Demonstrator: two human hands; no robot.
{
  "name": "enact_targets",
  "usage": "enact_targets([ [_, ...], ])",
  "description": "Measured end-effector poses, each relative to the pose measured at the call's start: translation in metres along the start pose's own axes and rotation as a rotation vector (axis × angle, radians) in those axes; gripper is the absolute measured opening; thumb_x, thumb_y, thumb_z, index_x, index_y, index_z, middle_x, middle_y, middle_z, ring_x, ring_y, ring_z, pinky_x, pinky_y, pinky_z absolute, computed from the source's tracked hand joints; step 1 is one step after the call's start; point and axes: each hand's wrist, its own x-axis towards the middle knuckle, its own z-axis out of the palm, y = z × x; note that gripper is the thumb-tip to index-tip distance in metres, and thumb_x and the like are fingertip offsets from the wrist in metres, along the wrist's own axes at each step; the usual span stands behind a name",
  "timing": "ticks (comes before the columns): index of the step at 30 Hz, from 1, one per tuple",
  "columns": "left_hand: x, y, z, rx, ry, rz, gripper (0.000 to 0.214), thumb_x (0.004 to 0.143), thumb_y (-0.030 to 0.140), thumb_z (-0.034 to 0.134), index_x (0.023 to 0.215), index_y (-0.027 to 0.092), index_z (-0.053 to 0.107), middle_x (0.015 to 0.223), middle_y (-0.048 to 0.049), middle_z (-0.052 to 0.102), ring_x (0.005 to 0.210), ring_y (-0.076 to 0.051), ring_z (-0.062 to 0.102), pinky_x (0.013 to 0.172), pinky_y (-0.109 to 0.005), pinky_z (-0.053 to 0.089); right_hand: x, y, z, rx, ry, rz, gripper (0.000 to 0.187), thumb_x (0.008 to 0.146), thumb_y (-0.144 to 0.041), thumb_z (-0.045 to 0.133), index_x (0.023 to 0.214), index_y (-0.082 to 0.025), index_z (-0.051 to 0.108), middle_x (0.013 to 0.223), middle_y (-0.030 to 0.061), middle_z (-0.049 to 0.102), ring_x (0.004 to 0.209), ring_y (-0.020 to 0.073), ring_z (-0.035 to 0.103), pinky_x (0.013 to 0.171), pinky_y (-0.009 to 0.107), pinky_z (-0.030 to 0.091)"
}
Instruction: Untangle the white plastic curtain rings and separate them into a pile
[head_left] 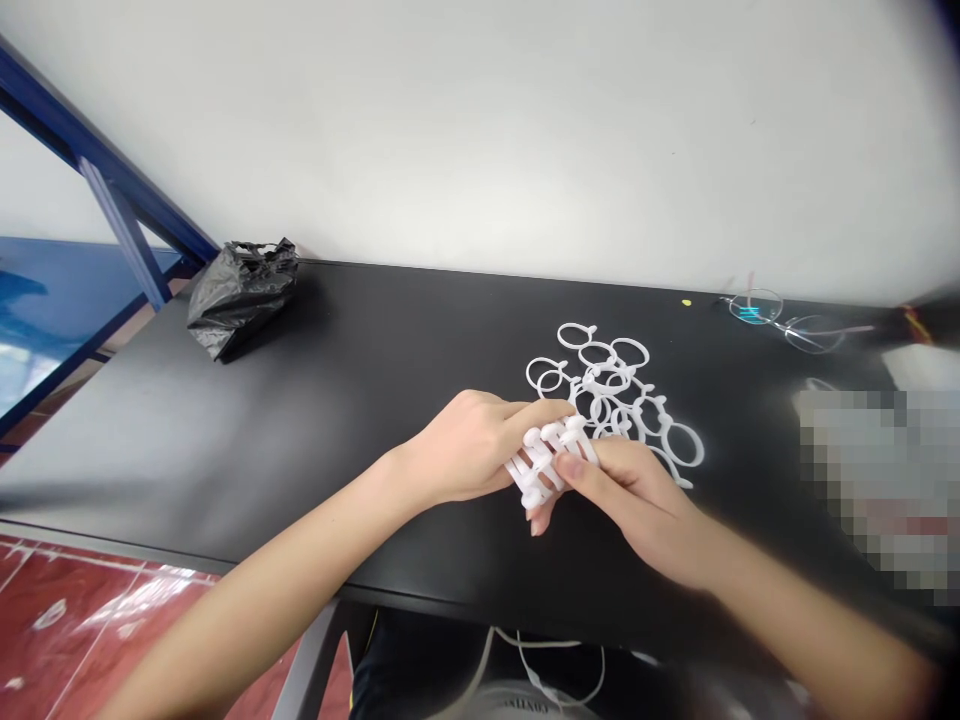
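At centre frame the left hand (469,445) grips a short row of white rings (547,455) and the right hand (637,495) pinches its near end, so few seem gathered while many loose rings (615,390) lie just above on the black table (337,400); the upper-left black bag (240,295) hides its contents.

Reads as a small workshop or piecework bench. Bare black worktable (300,420) pushed against plain white wall (525,130). Blue steel racking frame (120,200) at 10 o'clock. Batch of identical white plastic rings (611,390) heaped at 1 o'clock. Crumpled black bag (240,295) at 11. Red floor (112,610) at 8, flecked white. Loose white cable (555,670) under the table edge at 6.
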Motion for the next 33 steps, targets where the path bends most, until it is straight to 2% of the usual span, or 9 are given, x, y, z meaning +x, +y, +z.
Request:
enact_targets([
  [5,0.0010,0.0004,-0.0013,0.105,-0.029,0.075,0.024,0.099,0.022,0.037,0.088,0.013,0.057,0.062,0.0013,0.061,0.048,-0.011,0.048,0.047,-0.025,0.035,0.0019,-0.0004,-0.0003,-0.010,-0.012,-0.006,0.045,0.104,-0.033,0.037,0.085,-0.015,0.074,0.085,0.0063,0.076,0.080,0.0158,0.072,0.078,0.029,0.060],
  [9,0.0016,0.0029,-0.0036,0.088,-0.078,0.050,0.025,0.099,0.020,0.035,0.082,0.015,0.053,0.058,0.0027,0.055,0.047,-0.010,0.044,0.047,-0.024,0.034,0.0006,0.0026,-0.0006,-0.057,-0.011,-0.042,0.045,0.104,-0.030,0.036,0.085,-0.015,0.074,0.084,0.0057,0.076,0.078,0.0146,0.072,0.075,0.026,0.059],
  [14,0.0001,0.0033,-0.0015,-0.109,-0.104,0.026,0.020,0.098,0.021,0.039,0.082,0.016,0.051,0.057,0.0047,0.048,0.048,-0.008,0.039,0.046,-0.021,0.033,-0.0050,0.0070,0.0012,-0.241,-0.007,-0.243,0.044,0.103,-0.024,0.036,0.081,-0.015,0.073,0.076,0.0053,0.076,0.068,0.0126,0.070,0.066,0.022,0.057],
  [19,-0.0054,-0.0006,0.0035,-0.245,-0.090,-0.052,0.017,0.095,0.026,0.041,0.083,0.017,0.049,0.063,0.0040,0.053,0.048,-0.007,0.038,0.047,-0.019,0.034,-0.0062,0.0073,0.0029,-0.441,0.002,-0.390,0.036,0.101,-0.020,0.039,0.090,-0.017,0.074,0.078,0.0053,0.076,0.074,0.0142,0.072,0.072,0.023,0.058],
  [23,-0.0064,-0.0007,0.0047,-0.277,-0.133,-0.123,0.014,0.093,0.028,0.046,0.086,0.017,0.050,0.066,0.0037,0.056,0.049,-0.006,0.044,0.048,-0.018,0.037,-0.0029,0.0062,0.0039,-0.350,0.014,-0.324,0.035,0.100,-0.020,0.041,0.088,-0.017,0.073,0.083,0.0053,0.077,0.078,0.0133,0.073,0.074,0.022,0.058],
  [29,-0.0043,-0.0002,0.0027,-0.279,-0.156,-0.136,0.019,0.092,0.034,0.050,0.094,0.016,0.054,0.070,0.0014,0.061,0.053,-0.008,0.049,0.051,-0.020,0.040,-0.0001,0.0077,0.0050,-0.257,0.042,-0.192,0.016,0.093,-0.020,0.058,0.083,-0.018,0.071,0.082,0.0016,0.075,0.075,0.0130,0.070,0.072,0.023,0.057],
  [33,-0.0040,0.0010,0.0010,-0.281,-0.163,-0.139,0.015,0.092,0.031,0.052,0.095,0.016,0.054,0.066,0.0033,0.058,0.050,-0.007,0.047,0.048,-0.018,0.036,-0.0004,0.0091,0.0062,-0.223,0.032,-0.139,0.018,0.094,-0.022,0.058,0.082,-0.018,0.072,0.081,0.0022,0.074,0.076,0.0136,0.069,0.074,0.025,0.056],
])
